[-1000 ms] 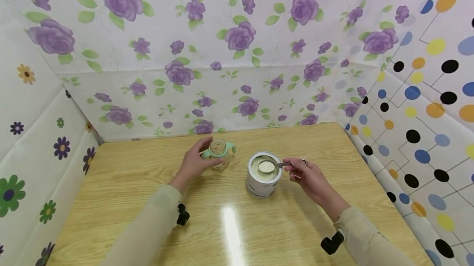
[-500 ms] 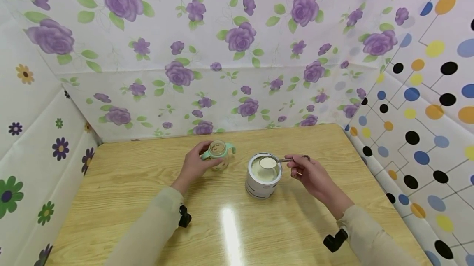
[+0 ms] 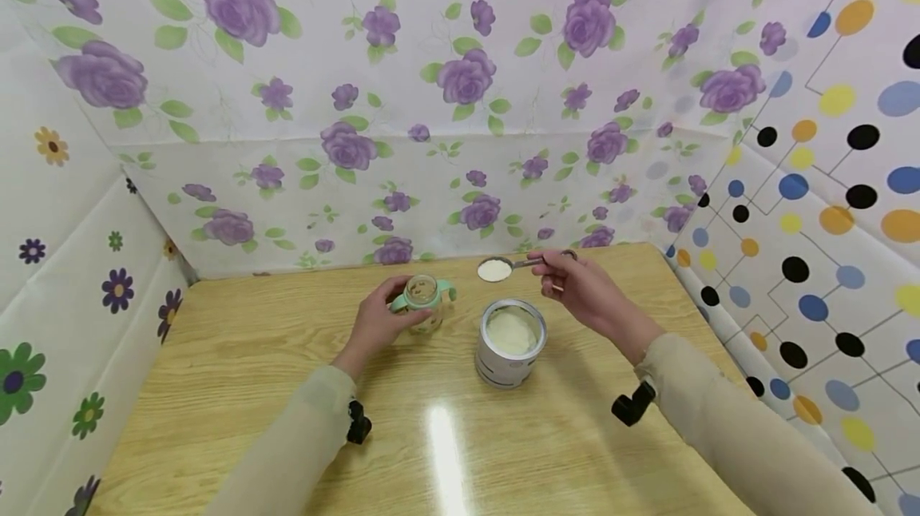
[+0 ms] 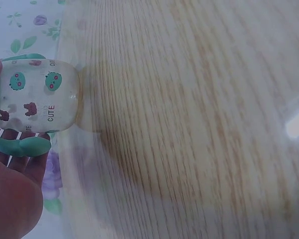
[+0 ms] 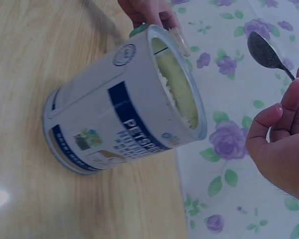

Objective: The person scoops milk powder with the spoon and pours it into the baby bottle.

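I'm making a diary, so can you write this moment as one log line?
Left hand: holds cup | right hand: holds spoon | spoon: carries powder, clear of can | can: open, powder inside

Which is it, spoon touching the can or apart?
Apart: the right wrist view shows a clear gap, with floral backdrop visible between the spoon and the can.

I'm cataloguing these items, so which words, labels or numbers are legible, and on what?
"CUTE": on the clear bottle, with partial repeats at its edges.
"PETSP": on the can; the letters after it are unclear.
Too small or blurred to read: the can's other printing, including its round emblem.
No number is legible.
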`<state>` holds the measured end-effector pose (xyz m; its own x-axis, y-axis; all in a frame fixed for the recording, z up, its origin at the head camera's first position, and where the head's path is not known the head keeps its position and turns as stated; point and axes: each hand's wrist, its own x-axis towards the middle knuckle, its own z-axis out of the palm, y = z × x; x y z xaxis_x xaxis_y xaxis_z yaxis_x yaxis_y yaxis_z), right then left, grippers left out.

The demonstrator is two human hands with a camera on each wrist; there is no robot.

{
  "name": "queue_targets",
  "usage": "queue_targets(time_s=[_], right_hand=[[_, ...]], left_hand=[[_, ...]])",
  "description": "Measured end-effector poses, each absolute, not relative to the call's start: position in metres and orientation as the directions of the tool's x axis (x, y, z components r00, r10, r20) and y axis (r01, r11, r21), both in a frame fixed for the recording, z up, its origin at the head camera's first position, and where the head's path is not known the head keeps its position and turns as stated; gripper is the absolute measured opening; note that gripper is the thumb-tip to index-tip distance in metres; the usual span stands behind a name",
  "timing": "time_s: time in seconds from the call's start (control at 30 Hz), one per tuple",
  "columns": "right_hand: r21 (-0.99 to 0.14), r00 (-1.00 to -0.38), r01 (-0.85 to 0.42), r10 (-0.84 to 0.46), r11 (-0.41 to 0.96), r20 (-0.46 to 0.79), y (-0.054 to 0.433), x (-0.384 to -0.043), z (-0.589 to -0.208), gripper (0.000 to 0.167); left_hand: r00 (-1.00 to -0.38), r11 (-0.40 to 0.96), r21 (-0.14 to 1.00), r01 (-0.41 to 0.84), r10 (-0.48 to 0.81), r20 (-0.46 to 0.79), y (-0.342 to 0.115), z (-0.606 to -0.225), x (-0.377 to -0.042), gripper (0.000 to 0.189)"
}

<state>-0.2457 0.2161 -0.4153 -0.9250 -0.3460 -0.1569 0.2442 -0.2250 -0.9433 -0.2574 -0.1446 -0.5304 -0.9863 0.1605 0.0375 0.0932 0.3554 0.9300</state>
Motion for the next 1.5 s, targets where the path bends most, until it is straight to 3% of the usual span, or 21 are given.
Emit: queue_targets(time_s=[0.3,0.6,1.27,1.5], right_hand=[[-0.968,-0.884,0.231,-0.438,-0.102,-0.165,0.185,-0.280,-0.396,0.029],[-0.970,-0.832,0.239,-0.507,0.040,-0.226,0.154,-0.302,-0.393,0.047],[-0.962,-0.786,0.085,-0.575,0.259,-0.225,0.118,-0.320,-0.410,0.041],[-0.937,-0.799,0.010,-0.560,0.350,-0.217,0.109,-0.317,-0.405,0.035]], left_hand=[[-0.985,0.372,0.921,0.114,0.163,0.056,-0.145,-0.531,-0.258,0.068],[-0.985,0.373,0.920,0.117,0.161,0.059,-0.144,-0.530,-0.258,0.067],[-0.988,0.383,0.917,0.110,0.146,0.058,-0.145,-0.532,-0.260,0.069],[-0.988,0.372,0.923,0.096,0.146,0.044,-0.145,-0.531,-0.260,0.067]])
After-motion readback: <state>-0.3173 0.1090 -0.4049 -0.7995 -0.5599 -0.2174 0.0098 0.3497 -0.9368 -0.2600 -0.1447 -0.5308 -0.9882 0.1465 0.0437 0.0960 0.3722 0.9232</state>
